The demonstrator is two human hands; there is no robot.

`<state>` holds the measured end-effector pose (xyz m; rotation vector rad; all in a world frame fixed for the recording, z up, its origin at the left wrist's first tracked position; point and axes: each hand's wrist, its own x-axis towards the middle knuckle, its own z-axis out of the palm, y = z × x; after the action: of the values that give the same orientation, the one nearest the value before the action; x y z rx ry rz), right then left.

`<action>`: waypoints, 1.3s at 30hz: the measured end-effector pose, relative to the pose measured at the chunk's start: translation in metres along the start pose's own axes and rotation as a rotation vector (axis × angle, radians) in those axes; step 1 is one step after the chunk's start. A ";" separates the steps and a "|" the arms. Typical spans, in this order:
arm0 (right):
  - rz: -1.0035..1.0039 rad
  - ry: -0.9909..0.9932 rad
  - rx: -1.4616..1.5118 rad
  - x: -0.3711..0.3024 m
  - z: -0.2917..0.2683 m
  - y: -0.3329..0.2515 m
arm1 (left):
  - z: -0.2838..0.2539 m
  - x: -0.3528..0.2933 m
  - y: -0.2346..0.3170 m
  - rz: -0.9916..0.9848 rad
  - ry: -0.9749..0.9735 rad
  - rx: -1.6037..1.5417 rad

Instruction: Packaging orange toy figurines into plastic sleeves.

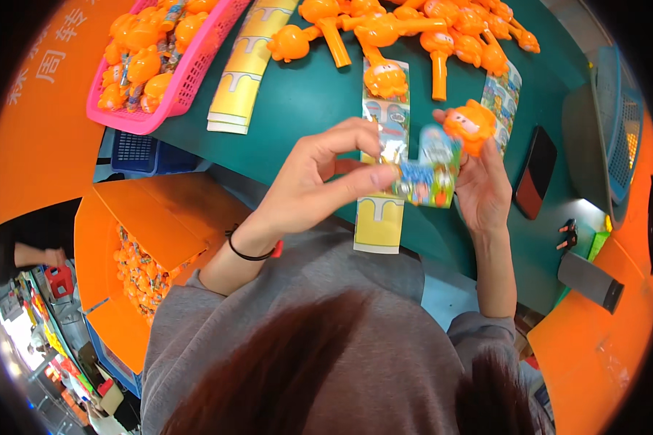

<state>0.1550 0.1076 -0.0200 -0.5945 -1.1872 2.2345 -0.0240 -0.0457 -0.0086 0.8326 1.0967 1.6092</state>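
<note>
My left hand (323,174) is closed, thumb and fingers pinching the left end of a colourful printed sticker (442,174), slightly blurred. In my right hand (482,190), the fingers are curled round an orange cartoon-head toy (471,125), just above and right of the sticker. Whether the sticker touches the toy I cannot tell. Beneath my left hand, a printed strip (374,112) runs down the green table, with a yellow sheet (379,226) at its near end. Another orange toy (386,78) lies on the strip's far end.
Several orange toys with handles (384,29) are heaped at the back of the green table (276,109). A pink basket (174,109) of toys stands far left, beside a yellow strip (243,80). An orange carton (152,210) sits lower left. On the right are a phone (537,172) and a grey box (590,281).
</note>
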 end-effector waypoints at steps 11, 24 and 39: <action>0.018 0.038 -0.026 -0.002 0.012 -0.003 | 0.016 0.006 -0.003 -0.114 -0.205 0.284; 0.050 0.077 -0.267 -0.001 0.012 -0.005 | 0.016 0.019 -0.003 -0.227 -0.227 0.312; 0.081 0.121 -0.278 -0.001 0.011 -0.003 | 0.015 0.022 -0.004 -0.270 -0.245 0.316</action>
<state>0.1499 0.1018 -0.0119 -0.8878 -1.4448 2.0792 -0.0149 -0.0203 -0.0069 1.0102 1.2433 1.0951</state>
